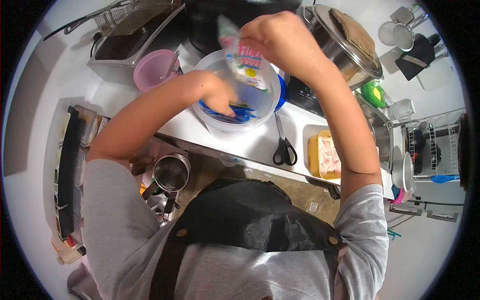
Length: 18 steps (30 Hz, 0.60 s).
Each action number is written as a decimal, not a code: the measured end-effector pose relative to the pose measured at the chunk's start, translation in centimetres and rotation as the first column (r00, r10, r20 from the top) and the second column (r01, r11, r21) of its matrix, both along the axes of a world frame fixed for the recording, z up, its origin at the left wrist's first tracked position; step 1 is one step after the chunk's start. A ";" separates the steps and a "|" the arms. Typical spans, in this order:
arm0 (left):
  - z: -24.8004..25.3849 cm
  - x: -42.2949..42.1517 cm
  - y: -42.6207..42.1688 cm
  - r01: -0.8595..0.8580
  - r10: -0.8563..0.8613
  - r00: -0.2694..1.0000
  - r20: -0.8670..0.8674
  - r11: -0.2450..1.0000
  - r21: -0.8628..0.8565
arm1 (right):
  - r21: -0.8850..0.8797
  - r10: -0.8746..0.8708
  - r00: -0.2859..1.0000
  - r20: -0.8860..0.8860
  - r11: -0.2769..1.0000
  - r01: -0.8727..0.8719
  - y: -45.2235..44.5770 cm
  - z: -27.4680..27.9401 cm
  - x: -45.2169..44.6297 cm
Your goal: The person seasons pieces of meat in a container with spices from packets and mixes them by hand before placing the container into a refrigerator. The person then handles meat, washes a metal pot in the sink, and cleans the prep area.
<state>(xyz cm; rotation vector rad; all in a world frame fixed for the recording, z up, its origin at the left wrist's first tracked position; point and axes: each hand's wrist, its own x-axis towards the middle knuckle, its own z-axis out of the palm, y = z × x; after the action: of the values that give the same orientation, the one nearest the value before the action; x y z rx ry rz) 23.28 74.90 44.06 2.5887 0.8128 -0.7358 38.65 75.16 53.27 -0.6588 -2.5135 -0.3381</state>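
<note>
My right hand (272, 37) is raised over a clear plastic tub (202, 65), closed on the top of a printed plastic bag of salt (247, 65). The bag hangs above the tub's opening, its lower end near the far-right inside wall. My left hand (217, 95) reaches down into the tub, slightly blurred, its fingers closed at a shiny blue packet (240, 115). Part of that packet is hidden by the hand and the tub wall. Black-handled scissors (285, 151) lie on the white counter just right of the tub.
A pink bowl (152, 67) with a utensil stands left of the tub, beside a fryer (117, 52). On the right are a large lidded pot (345, 42) and a yellow container (314, 155) holding pale pieces. A blue lid (282, 95) rests behind the tub.
</note>
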 end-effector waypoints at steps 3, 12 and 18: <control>-0.4 -0.1 -0.3 0.067 -0.068 0.996 -0.062 0.997 -0.026 | 0.089 0.245 0.960 0.134 0.962 -0.258 1.2 -2.1 -0.3; 6.5 -4.6 -4.0 -0.226 0.175 0.912 0.372 0.969 0.098 | -0.394 0.144 0.973 0.179 0.917 -0.063 -1.0 -3.9 -2.2; 7.0 -7.5 -10.4 -0.470 0.206 0.338 0.918 0.882 -0.025 | -0.827 0.499 0.683 0.534 0.476 0.299 -3.4 -6.9 -6.4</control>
<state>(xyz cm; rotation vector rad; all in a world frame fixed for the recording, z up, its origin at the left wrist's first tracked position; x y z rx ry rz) 15.83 64.46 51.09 2.2952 1.0027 0.9578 32.25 71.72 46.37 -0.8012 -3.4400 1.1485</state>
